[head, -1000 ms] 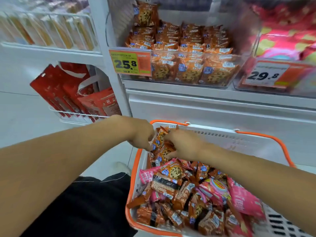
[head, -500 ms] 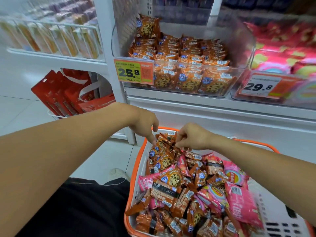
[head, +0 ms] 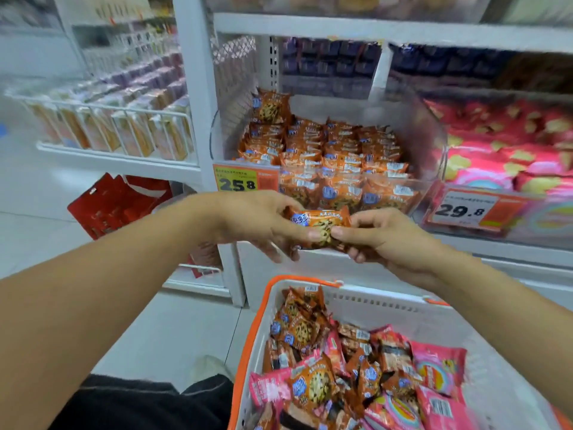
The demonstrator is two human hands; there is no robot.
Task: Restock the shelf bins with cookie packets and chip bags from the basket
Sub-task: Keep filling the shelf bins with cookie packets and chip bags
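Observation:
An orange cookie packet (head: 321, 226) hangs in the air between both hands, just below the clear cookie bin (head: 428, 141). My left hand (head: 257, 223) pinches its left side and my right hand (head: 381, 235) pinches its right side. That bin holds rows of the same orange packets behind a 25.8 price tag (head: 237, 181). To its right a bin of pink chip bags (head: 496, 159) carries a 29.8 tag. Below, the white basket with orange rim (head: 251, 324) is full of orange cookie packets and pink chip bags.
A wire rack of boxed goods (head: 124, 135) stands at the left, with red bags (head: 114, 200) hanging below it. Dark blue packs fill the shelf above the bins. White floor tiles lie at the left; my dark trousers and a shoe show at the bottom.
Both hands have risen out of the basket with one cookie packet between them, up to the front of the cookie bin. The view has tilted upward.

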